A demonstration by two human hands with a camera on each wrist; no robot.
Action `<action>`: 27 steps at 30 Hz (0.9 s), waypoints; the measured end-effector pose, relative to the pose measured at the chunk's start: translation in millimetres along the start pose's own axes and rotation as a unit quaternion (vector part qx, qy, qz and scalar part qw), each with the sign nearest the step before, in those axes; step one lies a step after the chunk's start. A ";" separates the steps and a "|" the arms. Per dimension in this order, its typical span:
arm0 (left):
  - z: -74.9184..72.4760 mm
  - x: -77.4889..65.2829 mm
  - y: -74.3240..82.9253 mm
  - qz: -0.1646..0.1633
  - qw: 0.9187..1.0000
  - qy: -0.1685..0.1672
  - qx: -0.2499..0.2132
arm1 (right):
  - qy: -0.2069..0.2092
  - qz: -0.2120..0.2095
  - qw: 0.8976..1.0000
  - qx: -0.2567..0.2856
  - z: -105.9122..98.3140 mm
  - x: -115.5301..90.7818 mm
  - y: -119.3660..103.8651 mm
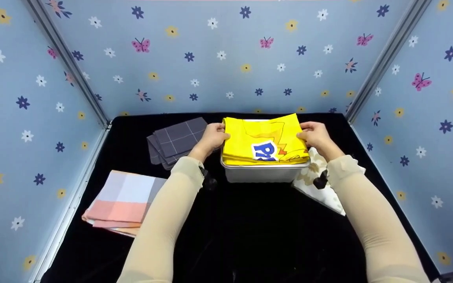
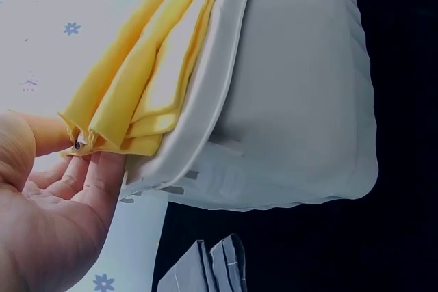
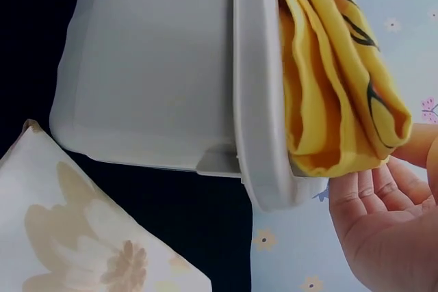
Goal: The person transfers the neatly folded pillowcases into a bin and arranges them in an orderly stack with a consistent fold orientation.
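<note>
A folded yellow cloth (image 1: 250, 135) with blue lettering lies across the top of a light grey bin (image 1: 258, 174), its layers stacked at the rim. At the cloth's left edge, my left hand (image 1: 212, 137) pinches it between thumb and fingers. My right hand (image 1: 316, 136) pinches the opposite edge the same way. In the left wrist view the left hand (image 2: 61, 203) has its thumb above and fingers beneath the yellow layers (image 2: 144, 80). The right wrist view has the right hand (image 3: 390, 217) gripping a corner of the yellow folds (image 3: 335, 100). The bin's inside is hidden.
Left of the bin lies a folded dark grey checked cloth (image 1: 179, 137). Nearer on the left is a folded pink, white and grey checked cloth (image 1: 120, 200). A white floral cloth (image 1: 330, 196) lies right of the bin, partly under the right arm. Patterned walls enclose the black tabletop (image 1: 258, 228).
</note>
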State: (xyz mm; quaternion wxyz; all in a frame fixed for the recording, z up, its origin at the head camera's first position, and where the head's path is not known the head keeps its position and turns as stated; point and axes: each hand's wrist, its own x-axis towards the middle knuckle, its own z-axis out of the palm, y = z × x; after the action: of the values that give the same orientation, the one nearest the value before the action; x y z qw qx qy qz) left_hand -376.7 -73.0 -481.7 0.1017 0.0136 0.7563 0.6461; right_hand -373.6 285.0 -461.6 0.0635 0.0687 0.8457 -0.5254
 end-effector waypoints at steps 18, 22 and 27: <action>3.9 4.3 0.7 0.021 0.998 0.010 0.060 | 0.012 -0.006 0.999 -0.044 1.4 3.5 3.5; 2.8 5.1 -0.7 0.026 0.997 0.021 0.064 | 0.017 -0.008 0.999 -0.051 0.3 4.6 6.2; 1.0 4.3 -0.6 0.016 0.998 0.027 0.053 | 0.016 -0.009 0.998 -0.053 0.1 4.5 8.4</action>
State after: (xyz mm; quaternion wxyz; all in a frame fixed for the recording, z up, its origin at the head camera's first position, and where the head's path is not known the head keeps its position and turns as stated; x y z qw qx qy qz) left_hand -380.7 -71.5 -483.0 0.0695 0.0137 0.7914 0.6072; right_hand -376.5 288.9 -469.8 0.0492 0.0663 0.8736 -0.4795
